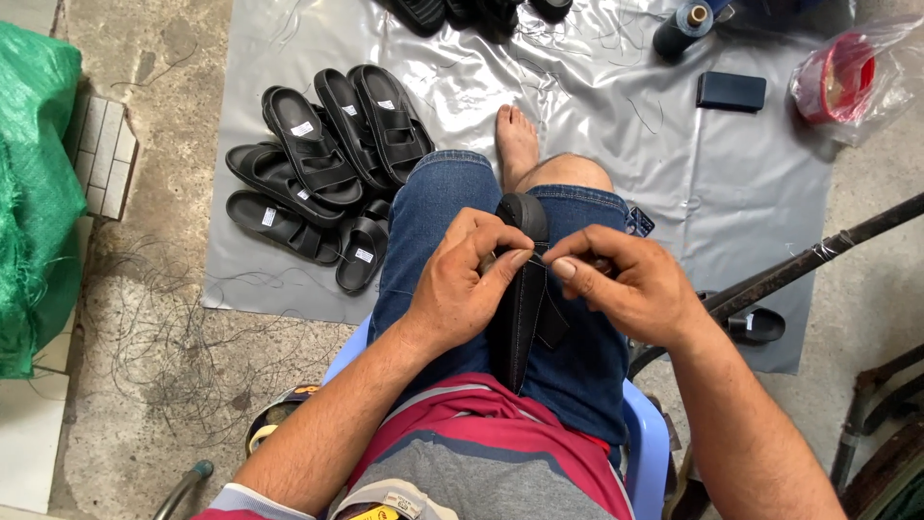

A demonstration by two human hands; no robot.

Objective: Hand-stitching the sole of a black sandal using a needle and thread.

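On grey sheet — piled sandals.

black sandal lying on blue denim shorts; black sandals showing against grey plastic sheet, green sack bulging alongside.

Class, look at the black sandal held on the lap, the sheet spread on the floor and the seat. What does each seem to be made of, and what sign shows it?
Black sandal: probably moulded rubber or foam, matte, with a stitched edge line.
Sheet: thin grey plastic, glossy, creased.
Seat: looks like hard plastic, smooth, pale blue.
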